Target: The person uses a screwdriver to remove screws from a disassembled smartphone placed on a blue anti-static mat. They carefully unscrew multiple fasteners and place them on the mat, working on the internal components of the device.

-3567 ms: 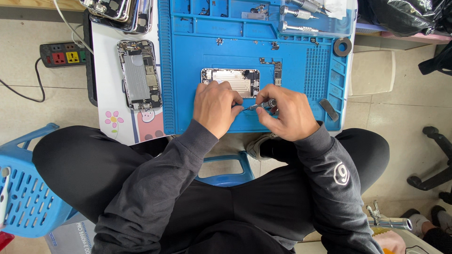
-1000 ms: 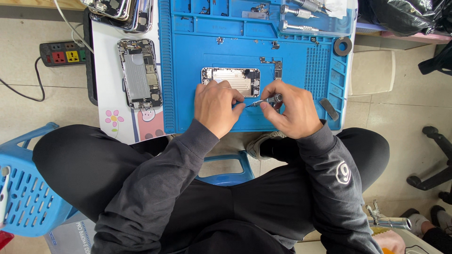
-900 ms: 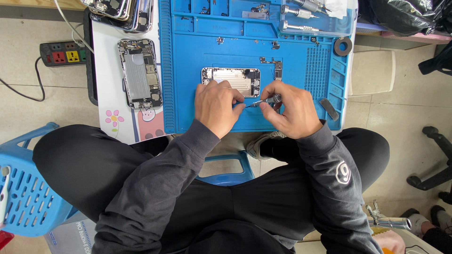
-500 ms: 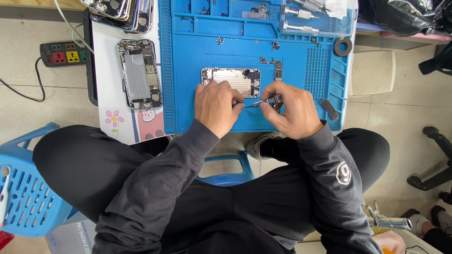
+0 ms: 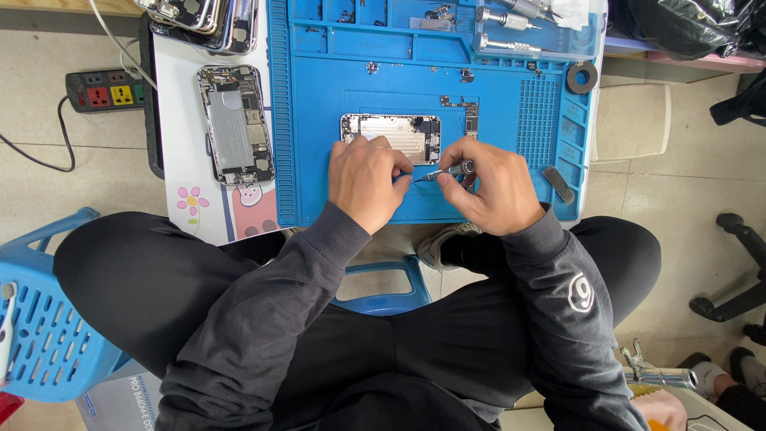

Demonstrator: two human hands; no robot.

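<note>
Little has moved since the earlier frames: left hand (image 5: 363,179) still pinches the opened phone (image 5: 392,136) on the blue mat (image 5: 319,120), right hand (image 5: 487,187) pinching a small screwdriver (image 5: 443,172), best kept steady and seated.

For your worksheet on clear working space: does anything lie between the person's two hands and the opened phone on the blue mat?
Nothing visible does. The left hand touches the near edge of the opened phone. The right hand holds a small screwdriver just beside it, on the blue mat.
</note>
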